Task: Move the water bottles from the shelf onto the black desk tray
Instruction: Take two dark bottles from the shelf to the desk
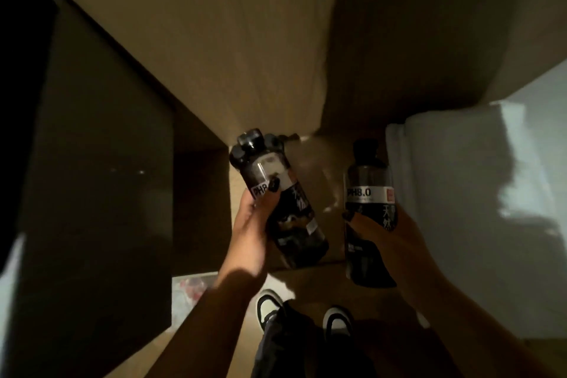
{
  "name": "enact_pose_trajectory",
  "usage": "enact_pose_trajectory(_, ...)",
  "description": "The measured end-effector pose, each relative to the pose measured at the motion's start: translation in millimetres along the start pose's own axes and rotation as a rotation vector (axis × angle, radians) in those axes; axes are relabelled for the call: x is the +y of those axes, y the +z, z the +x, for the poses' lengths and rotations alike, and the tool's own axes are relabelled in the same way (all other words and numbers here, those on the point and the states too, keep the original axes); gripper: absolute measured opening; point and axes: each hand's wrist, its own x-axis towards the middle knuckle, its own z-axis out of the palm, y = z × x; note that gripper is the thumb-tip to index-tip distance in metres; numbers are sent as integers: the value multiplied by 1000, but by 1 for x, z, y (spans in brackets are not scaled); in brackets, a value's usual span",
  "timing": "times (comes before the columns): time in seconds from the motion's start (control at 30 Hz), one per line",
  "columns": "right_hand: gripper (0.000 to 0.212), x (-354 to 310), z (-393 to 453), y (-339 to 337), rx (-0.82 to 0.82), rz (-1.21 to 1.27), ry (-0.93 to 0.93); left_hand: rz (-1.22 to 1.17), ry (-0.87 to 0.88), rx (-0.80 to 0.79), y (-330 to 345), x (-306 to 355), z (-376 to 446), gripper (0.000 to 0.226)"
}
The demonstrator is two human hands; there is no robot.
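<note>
The room is dim. My left hand grips a cluster of dark water bottles with black caps and "PH8" labels, tilted to the left in mid-air. My right hand holds a single dark water bottle labelled "PH8.0", nearly upright. Both are held in front of me, above the floor. Neither the shelf nor the black desk tray can be made out in this view.
A large dark glossy surface fills the left side. White bedding or cloth lies on the right. A tan wall stands ahead. My black-and-white shoes stand on the wooden floor below, beside a small patterned item.
</note>
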Motion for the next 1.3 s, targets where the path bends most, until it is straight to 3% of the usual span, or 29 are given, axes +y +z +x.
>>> enact_pose_trajectory(0.07,34,-19,-24,-5,-4,66,-4,-114,-46,-58,15,20,-29,41)
enact_pose_trajectory(0.2,43,-47,-74,-19,-20,198,-12,-337,-176,-55,47,50,-83,69)
enact_pose_trajectory(0.3,46,-64,-108,-33,-63,217,-39,-311,-229,2,63,58,-121,87)
enact_pose_trajectory(0.57,72,-96,-186,-65,-206,33,-82,-178,-58,115,86,73,-221,71)
enact_pose_trajectory(0.83,56,-112,-227,-61,-347,-120,-153,10,134,224,80,82,-281,61)
enact_pose_trajectory(0.97,41,-121,-243,-37,-399,-178,-154,-10,189,234,65,85,-302,50)
enact_pose_trajectory(1.03,34,-124,-249,-19,-427,-204,-168,-46,208,253,53,85,-312,56)
enact_pose_trajectory(1.3,32,-103,-274,88,-523,-361,-261,-114,194,410,-54,75,-343,60)
